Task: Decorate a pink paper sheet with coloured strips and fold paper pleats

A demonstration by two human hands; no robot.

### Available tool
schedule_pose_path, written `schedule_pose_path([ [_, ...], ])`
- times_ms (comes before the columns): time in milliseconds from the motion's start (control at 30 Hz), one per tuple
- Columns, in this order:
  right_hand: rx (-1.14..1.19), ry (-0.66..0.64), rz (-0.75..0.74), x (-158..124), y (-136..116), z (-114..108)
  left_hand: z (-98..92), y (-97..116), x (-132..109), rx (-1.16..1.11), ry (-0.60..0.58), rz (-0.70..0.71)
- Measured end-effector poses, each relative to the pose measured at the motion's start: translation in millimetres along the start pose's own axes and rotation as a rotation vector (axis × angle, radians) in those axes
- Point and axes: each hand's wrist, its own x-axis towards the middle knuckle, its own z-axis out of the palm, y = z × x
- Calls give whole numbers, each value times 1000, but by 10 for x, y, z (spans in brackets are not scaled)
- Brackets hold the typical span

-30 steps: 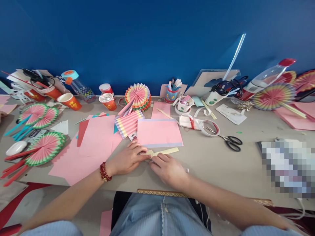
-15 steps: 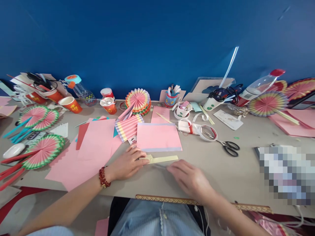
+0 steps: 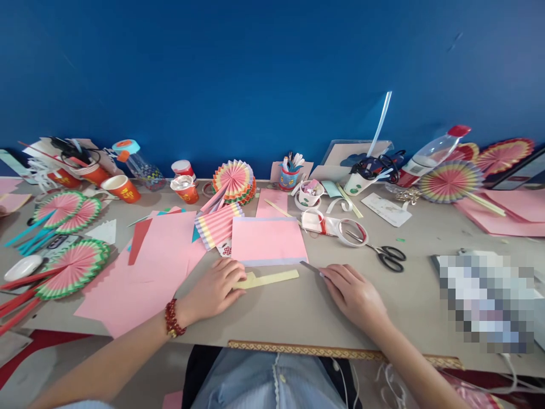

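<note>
My left hand [image 3: 217, 288], with a red bead bracelet on its wrist, is closed on the folded end of a pale yellow paper strip [image 3: 275, 279]. The strip lies on the table and its free end points right. My right hand [image 3: 356, 292] grips a thin, flat grey blade-like tool [image 3: 310, 266]. Its tip points up and left, apart from the strip; the rest is hidden under the fingers. Just beyond the strip lies a pink paper sheet [image 3: 269, 240] with lilac edges, and a pleated striped paper [image 3: 220, 224] is left of it.
Pink sheets [image 3: 164, 244] cover the table's left side, beside green-edged paper fans [image 3: 76, 270]. To the right are scissors [image 3: 389, 257], a tape roll [image 3: 352, 233] and a blurred object [image 3: 485, 301]. Cups and bottles line the blue wall [image 3: 272, 85]. A patterned strip [image 3: 302, 350] edges the table.
My right hand has moved right, away from the yellow strip, and the grey tool now shows clearly. My left hand stays on the strip's folded end. The whole view has shifted slightly.
</note>
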Motion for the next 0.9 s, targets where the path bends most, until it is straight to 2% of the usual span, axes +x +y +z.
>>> schedule_pose_path([
  [200, 6, 13, 4, -12, -4, -16, 3, 66, 19, 0, -33, -103],
  [300, 82, -5, -20, 53, -121, -77, -6, 76, 47, -40, -42, -115],
  [500, 205, -173, -110, 293, -490, -15, 2, 71, 51, -56, -50, -112],
  [667, 212, -264, -93, 416, -574, 50, -10, 77, 26, -31, -60, -107],
  [900, 301, -192, -114, 410, -576, 70, -25, 105, 40, -48, -50, -131],
])
